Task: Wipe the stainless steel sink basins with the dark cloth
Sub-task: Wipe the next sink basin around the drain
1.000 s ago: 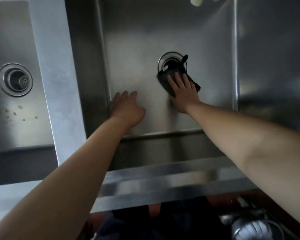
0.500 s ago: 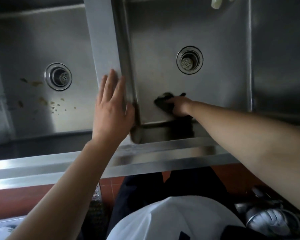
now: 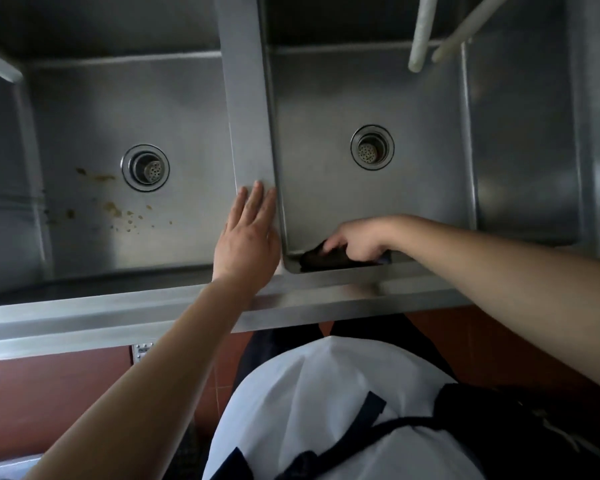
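Two stainless steel basins lie side by side below me. In the right basin [image 3: 426, 140], my right hand [image 3: 357, 239] presses the dark cloth [image 3: 321, 258] into the near left corner of the floor, fingers curled over it. My left hand [image 3: 248, 237] rests flat, fingers apart, on the steel divider [image 3: 246, 98] between the basins. The left basin [image 3: 94, 109] has brown specks and smears near its drain [image 3: 145, 168]. The right basin's drain [image 3: 372, 151] is uncovered.
Two pale faucet spouts [image 3: 420, 32] hang over the far side of the right basin. The sink's steel front rim [image 3: 118, 317] runs across below my arms. Red floor tiles and my white top with a dark apron strap show beneath it.
My right hand dragged the cloth from the drain to the near left corner of the right basin. My left hand came out of the basin onto the divider. The view pulled back.
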### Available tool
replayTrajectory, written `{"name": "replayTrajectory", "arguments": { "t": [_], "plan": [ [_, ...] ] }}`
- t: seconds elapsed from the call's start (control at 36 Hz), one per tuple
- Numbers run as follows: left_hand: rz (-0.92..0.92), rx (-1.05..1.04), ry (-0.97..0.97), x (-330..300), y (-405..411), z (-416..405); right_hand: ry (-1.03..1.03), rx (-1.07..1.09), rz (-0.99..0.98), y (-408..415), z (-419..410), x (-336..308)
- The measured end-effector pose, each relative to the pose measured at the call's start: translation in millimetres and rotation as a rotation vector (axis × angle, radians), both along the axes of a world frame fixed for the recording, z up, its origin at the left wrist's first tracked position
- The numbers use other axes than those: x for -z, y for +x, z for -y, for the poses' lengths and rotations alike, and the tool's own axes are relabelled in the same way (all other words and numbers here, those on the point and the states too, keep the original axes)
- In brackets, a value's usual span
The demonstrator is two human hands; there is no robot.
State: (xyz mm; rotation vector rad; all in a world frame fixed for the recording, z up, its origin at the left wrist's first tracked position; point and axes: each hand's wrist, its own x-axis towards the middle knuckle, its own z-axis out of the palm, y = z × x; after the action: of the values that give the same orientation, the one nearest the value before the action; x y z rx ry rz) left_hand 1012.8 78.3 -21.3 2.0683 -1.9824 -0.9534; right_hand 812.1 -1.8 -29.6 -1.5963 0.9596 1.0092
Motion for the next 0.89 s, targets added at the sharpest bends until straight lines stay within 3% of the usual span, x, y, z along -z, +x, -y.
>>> {"name": "replayTrajectory", "arguments": {
  "t": [0.19, 0.39, 0.64, 0.89],
  "plan": [
    [-0.070, 0.000, 0.027, -21, 14, -1, -0.131, 0.126, 0.126, -11, -19, -59],
    [-0.161, -0.052, 0.051, -39, -3, -35, -0.306, 0.101, 0.216, -54, -54, -59],
    [0.098, -0.068, 0.147, -18, -113, -102, -0.653, 0.022, 0.229, -195, -88, -52],
    [0.239, 0.002, 0.176, 9, -228, -102, -0.828, 0.184, 0.103, -374, -91, -38]
  ]
}}
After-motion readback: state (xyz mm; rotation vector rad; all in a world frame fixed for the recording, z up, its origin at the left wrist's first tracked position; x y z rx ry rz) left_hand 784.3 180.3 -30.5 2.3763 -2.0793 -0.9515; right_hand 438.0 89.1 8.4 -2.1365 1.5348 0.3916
